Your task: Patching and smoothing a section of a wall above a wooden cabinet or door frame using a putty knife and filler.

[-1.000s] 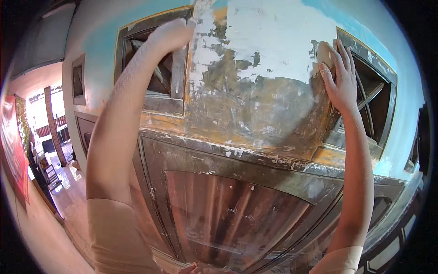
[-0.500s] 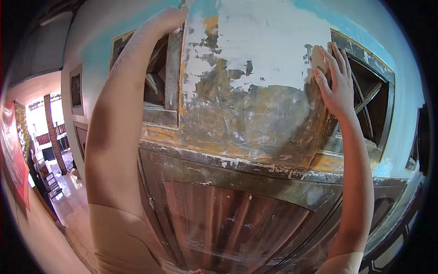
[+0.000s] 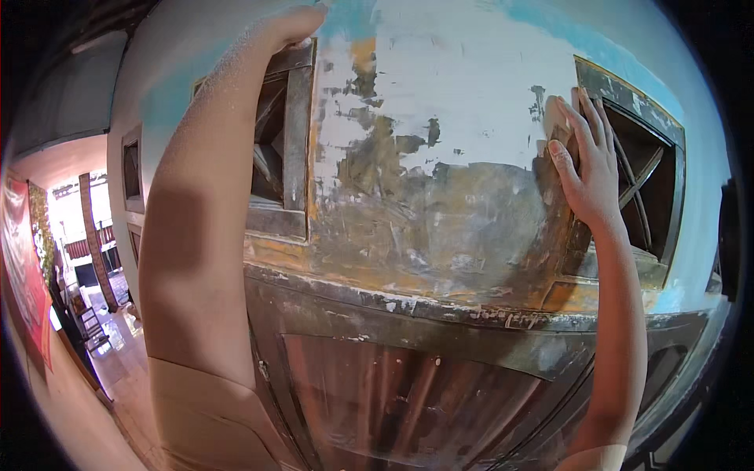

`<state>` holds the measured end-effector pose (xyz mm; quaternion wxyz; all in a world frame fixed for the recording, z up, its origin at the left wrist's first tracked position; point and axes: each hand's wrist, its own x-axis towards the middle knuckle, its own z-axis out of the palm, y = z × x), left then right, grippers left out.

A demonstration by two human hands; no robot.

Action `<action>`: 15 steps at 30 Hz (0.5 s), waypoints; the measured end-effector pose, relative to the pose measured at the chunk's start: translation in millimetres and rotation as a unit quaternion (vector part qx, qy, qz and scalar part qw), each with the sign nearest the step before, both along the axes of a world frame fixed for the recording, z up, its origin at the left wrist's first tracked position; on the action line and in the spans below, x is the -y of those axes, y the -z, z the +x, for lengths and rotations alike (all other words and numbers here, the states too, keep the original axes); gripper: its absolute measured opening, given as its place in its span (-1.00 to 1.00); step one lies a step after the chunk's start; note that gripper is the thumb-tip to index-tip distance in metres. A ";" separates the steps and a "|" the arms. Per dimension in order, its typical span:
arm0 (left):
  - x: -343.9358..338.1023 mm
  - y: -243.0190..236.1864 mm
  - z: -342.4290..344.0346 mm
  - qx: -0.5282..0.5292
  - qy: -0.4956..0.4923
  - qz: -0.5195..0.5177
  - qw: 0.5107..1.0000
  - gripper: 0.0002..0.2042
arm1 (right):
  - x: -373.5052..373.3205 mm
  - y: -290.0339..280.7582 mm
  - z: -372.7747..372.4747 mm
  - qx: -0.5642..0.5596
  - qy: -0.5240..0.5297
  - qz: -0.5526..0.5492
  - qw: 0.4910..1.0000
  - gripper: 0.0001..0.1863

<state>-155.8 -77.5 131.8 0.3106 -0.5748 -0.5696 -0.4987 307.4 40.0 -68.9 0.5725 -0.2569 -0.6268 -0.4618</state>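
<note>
Both my arms reach up to a wall [image 3: 471, 102] with white filler over dark, worn patches and turquoise paint around it. At the top edge, above the left vent frame [image 3: 298, 110], my left hand [image 3: 302, 25] is seen only from the wrist side. Its fingers are out of sight, so whether it holds anything does not show. White dust coats that forearm. My right hand [image 3: 591, 161] rests with fingers stretched out on the near side of the right vent frame [image 3: 674, 228]. Nothing is in it.
Below runs a chipped dark ledge [image 3: 408, 304], over a wooden door with a glossy reddish-brown panel [image 3: 393, 400]. Crossed bars [image 3: 640, 179] fill the right vent. Far left, an opening shows a tiled floor [image 3: 129, 353], a post [image 3: 96, 235] and a red banner [image 3: 25, 267].
The wall, vents and door sit slightly lower in the picture. My left hand has shifted slightly relative to the vent frame's top; my right hand stays on its frame, fingers still stretched.
</note>
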 end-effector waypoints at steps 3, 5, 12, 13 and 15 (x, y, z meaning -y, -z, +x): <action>-1.1 -48.9 -30.6 -0.041 -0.072 -0.059 0.995 -0.46 | 4.6 -0.6 2.0 -0.001 -0.014 0.003 1.000 -0.38; 5.2 -24.5 40.9 0.088 -0.021 -0.080 0.993 -0.36 | 1.0 2.7 8.3 -0.008 0.012 -0.009 1.000 -0.39; 40.4 5.5 14.6 -0.037 -0.081 -0.115 0.989 -0.40 | 0.5 1.4 0.0 -0.010 0.002 -0.002 1.000 -0.41; 40.2 23.3 20.4 -0.040 -0.069 -0.119 0.990 -0.40 | 1.1 2.4 6.7 -0.011 0.013 -0.005 1.000 -0.41; 54.2 44.8 16.8 0.006 -0.089 -0.118 0.989 -0.35 | -2.1 3.3 7.1 -0.011 0.007 -0.008 1.000 -0.40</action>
